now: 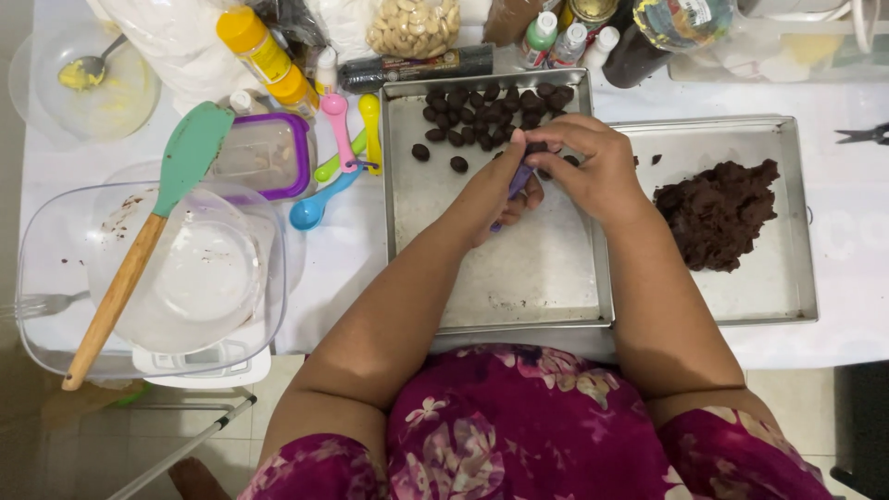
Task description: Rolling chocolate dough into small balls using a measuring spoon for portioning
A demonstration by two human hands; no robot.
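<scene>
Spoon: your left hand (505, 190) gripped a small purple measuring spoon (517, 182) over the near metal tray (500, 278), fingers curled shut around its handle.
Right hand: your right hand (593, 167) pinched a bit of dark dough at the spoon's bowl, fingertips closed on it.
Dough balls: dark balls (486, 116) crowded the tray's far end, just beyond your hands.
Open room: the tray's near half lay bare up to its raised rim.
Dough heap: the brown mass (718, 213) sat in the second tray (787, 278), which butted against the first on your right.
Left side: you had coloured measuring spoons (338, 153), a spatula (153, 222) and a clear bowl (56, 306) there.
Surface: a white table (852, 231) carried it all; tiled floor showed below its edge.
</scene>
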